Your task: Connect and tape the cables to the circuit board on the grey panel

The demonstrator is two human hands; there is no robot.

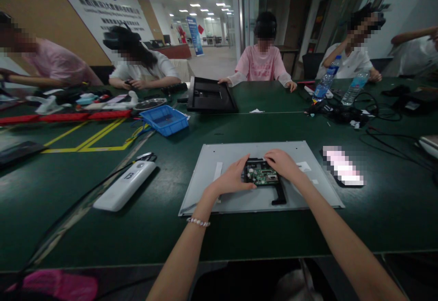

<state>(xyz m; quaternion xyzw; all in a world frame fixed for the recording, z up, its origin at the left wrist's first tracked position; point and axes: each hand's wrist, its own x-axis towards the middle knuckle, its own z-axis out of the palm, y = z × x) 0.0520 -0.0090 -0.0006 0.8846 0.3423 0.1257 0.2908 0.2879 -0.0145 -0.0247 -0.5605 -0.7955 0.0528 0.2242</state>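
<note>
A green circuit board (262,176) sits in a black plastic bracket (281,195) on the back of a grey metal panel (236,203), which looks like a display panel and lies flat on the table. My left hand (232,175) grips the bracket's left side, thumb at the near edge and fingers at the far edge. At the far right corner, my right hand (282,163) has its curled fingers on the bracket's rim. Both hands partly cover the bracket. White strips of tape (303,166) stick to the panel.
Left of the panel lies a white power bank (126,187) with a cable; to the right is a phone (343,166). Farther off are a blue basket (166,121), a black frame (210,96), water bottles (356,86) and tangled cables (342,111). Several people sit around the green table (273,235).
</note>
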